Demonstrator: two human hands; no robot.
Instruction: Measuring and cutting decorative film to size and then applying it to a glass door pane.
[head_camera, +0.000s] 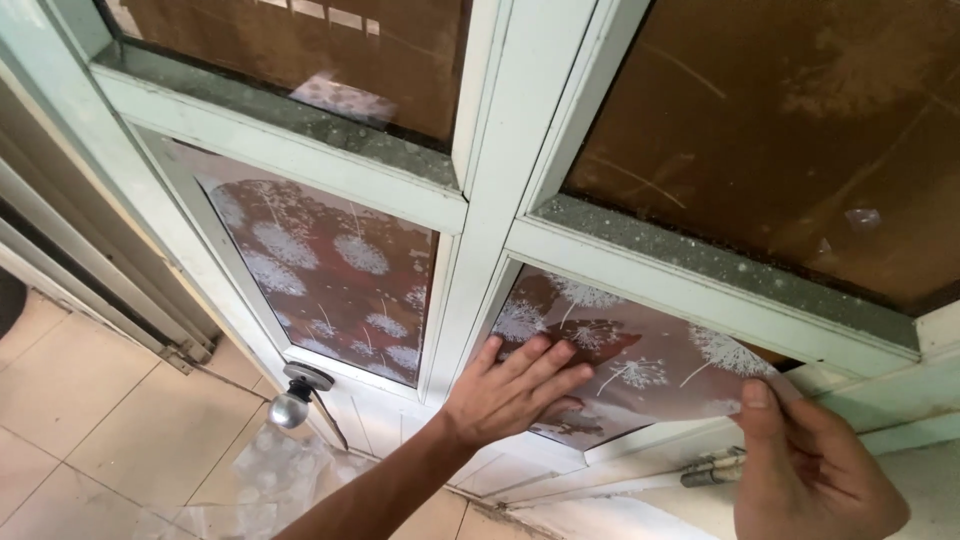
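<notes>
Pressing flat, the left hand is spread wide, palm down on the patterned window film, a dark reddish sheet printed with white dandelion heads, lying over the lower right pane of a pale green door. The fingers fan toward the upper right and hold nothing; they simply lie on the sheet. Over to the right and nearer the camera, the right hand is narrowed to a pinch, thumb on top, gripping the film's right corner where it lifts off the frame. Just left of that hand, below the film's lower edge, sits a metal hinge on the frame. Left of the left hand's wrist, a round silver door knob sticks out from the door, and beneath it a crumpled clear plastic sheet lies on the beige tiled floor. Beyond the left hand, up and to the left past the centre post, a second pane already carries the same dandelion film, flat inside its frame. Farthest off, above both hands, the upper panes show bare brownish glass, with a speckled grey ledge running along their lower edge.
</notes>
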